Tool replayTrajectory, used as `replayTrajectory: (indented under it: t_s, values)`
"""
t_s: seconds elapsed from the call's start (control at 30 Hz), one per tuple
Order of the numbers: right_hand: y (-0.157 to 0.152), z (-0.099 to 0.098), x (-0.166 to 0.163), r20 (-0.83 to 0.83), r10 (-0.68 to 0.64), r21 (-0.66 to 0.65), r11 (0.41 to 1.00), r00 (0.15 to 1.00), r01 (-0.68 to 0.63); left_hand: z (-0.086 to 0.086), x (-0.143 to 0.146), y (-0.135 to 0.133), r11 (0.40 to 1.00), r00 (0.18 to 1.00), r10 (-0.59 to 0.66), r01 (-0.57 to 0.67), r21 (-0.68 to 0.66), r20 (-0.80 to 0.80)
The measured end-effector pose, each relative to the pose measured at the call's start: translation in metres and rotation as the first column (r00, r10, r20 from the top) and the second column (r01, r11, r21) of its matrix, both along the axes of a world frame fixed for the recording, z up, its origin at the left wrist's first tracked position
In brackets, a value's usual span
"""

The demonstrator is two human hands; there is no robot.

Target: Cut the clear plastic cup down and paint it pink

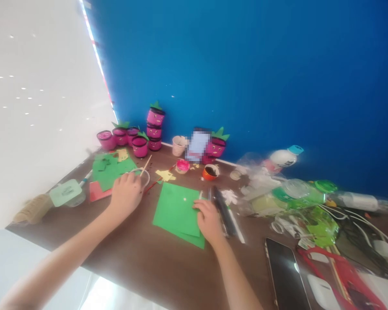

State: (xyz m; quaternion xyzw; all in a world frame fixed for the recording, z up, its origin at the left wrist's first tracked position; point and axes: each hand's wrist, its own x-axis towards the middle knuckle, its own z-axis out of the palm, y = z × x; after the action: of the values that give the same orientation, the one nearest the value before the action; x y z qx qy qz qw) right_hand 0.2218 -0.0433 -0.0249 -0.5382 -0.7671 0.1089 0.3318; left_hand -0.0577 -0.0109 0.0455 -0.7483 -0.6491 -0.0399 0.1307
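Note:
My left hand (pixel 127 191) is closed round a thin wooden stick (pixel 145 165). The stick points up and away, over a clear round container (pixel 144 177) with a pale rim. My right hand (pixel 209 217) rests at the right edge of green sheets (pixel 176 209), its fingers apart and slightly bent on the paper. Two sheets overlap there, with a tiny pale spot on the upper one. Under and beyond my left hand lie another green sheet (pixel 100 172) with cut scraps and a red piece (pixel 98 191). Yellow paper scraps (pixel 165 175) lie between the hands.
Magenta cups with faces and green leaves (pixel 155 131) stand along the wall, some stacked. Paint pots (pixel 183 166), an orange pot (pixel 211 172) and a white cup (pixel 179 146) stand nearby. Bottles and plastic (pixel 297 191) crowd the right, with a phone (pixel 286 271) in front.

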Motion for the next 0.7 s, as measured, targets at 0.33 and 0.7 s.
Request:
replayTrajectory:
  t_s: [0.33,0.7]
  values:
    - [0.0,0.0,0.001,-0.014,0.0,-0.016,1.0,1.0,-0.001,-0.02,0.05,0.07,0.926,0.927,-0.336,0.357,-0.121,0.167]
    - [0.0,0.001,0.0,-0.009,-0.006,-0.013,1.0,1.0,0.006,-0.021,0.044,0.092,0.901,0.833,-0.397,0.434,-0.01,0.385]
